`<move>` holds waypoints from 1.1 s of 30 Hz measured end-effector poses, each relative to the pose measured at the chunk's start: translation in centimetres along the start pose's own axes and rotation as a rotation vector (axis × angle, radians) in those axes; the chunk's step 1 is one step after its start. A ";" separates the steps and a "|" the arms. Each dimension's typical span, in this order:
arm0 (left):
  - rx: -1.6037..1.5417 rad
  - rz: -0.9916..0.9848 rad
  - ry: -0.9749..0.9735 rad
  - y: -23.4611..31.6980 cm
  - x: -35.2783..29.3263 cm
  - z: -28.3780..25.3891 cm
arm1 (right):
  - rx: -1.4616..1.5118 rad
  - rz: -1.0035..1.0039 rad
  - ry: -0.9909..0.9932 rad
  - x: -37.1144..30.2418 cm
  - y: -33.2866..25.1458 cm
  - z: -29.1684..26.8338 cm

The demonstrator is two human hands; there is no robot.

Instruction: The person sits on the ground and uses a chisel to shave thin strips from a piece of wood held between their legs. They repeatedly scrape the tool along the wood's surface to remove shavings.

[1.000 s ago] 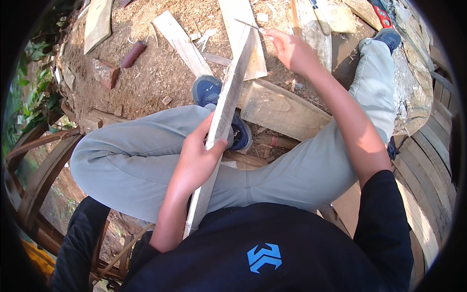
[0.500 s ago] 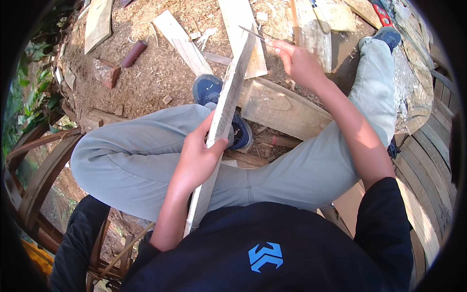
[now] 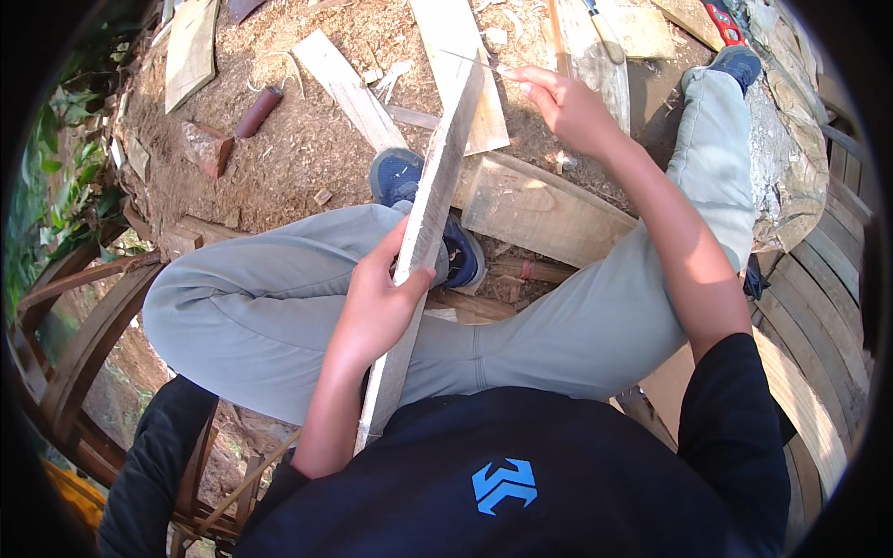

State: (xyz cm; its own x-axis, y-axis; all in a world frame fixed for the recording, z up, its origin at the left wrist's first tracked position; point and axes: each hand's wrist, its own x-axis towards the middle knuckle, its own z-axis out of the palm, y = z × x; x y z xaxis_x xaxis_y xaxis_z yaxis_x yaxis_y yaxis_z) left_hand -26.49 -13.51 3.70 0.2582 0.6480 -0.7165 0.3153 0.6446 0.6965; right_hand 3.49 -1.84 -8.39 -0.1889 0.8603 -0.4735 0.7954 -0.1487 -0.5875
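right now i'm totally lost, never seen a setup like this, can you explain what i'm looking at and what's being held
There is no machine here, just a person working with two bare hands. The only view comes from a wide fisheye camera worn on the head, looking down, so straight edges bend and the rim goes dark. Picture left is the person's own left.

The left hand has a long wooden strip in its grip, slanting out over the grey trousers. The right hand holds a thin pointed tool, perhaps a knife, by the strip's far end; whether they touch is hard to tell. On the ground lie loose boards and a dark red cylinder.
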 end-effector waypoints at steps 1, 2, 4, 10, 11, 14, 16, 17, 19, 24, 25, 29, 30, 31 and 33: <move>-0.006 0.004 0.000 -0.1 0.0 0.0 | 0.039 -0.043 -0.009 -0.8 0.1 0.1; -0.010 0.007 0.000 -0.2 0.0 0.0 | 0.081 -0.085 -0.018 -1.4 0.3 0.3; -0.004 -0.007 0.001 0.0 0.0 0.1 | 0.119 -0.193 0.036 -2.4 1.6 1.7; 0.001 -0.038 0.001 0.0 0.1 0.2 | 0.006 -0.015 0.007 -1.3 0.1 2.4; 0.005 -0.040 -0.005 0.2 0.2 0.3 | -0.022 0.015 0.032 -0.3 0.5 2.4; 0.005 -0.062 -0.019 0.6 0.2 0.4 | -0.116 0.146 0.052 2.8 1.8 1.4; -0.018 -0.078 -0.016 0.6 0.1 0.4 | -0.138 0.182 0.041 3.0 2.3 1.0; -0.036 -0.086 -0.011 0.4 0.1 0.3 | -0.133 0.160 0.034 2.8 1.9 0.7; -0.040 -0.088 -0.002 0.2 0.1 0.2 | -0.127 0.115 0.018 2.2 1.0 0.3; -0.026 -0.029 0.004 0.0 0.1 0.3 | 0.838 0.172 -0.033 0.5 -1.6 -1.3; -0.020 -0.027 0.005 -0.2 0.0 0.2 | 1.065 0.269 -0.087 0.4 -2.6 -1.9; 0.025 0.006 0.014 -0.3 0.0 0.1 | 1.264 0.302 -0.117 0.8 -1.6 -2.7; 0.012 0.006 0.014 -0.2 -0.1 0.2 | 1.302 0.294 -0.150 0.9 -1.4 -2.8; -0.001 0.005 0.014 0.0 -0.2 0.2 | 1.289 0.285 -0.157 1.0 -1.2 -2.7; -0.019 -0.005 0.011 0.1 -0.2 0.3 | 1.266 0.267 -0.169 1.0 -1.5 -3.0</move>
State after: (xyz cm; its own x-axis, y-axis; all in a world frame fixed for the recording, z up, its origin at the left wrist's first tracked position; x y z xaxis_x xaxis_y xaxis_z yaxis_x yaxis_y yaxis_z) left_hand -26.22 -13.69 3.95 0.2460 0.6491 -0.7198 0.2991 0.6556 0.6934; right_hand 3.80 0.68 -6.02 -0.2539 0.6750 -0.6928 -0.2535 -0.7376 -0.6258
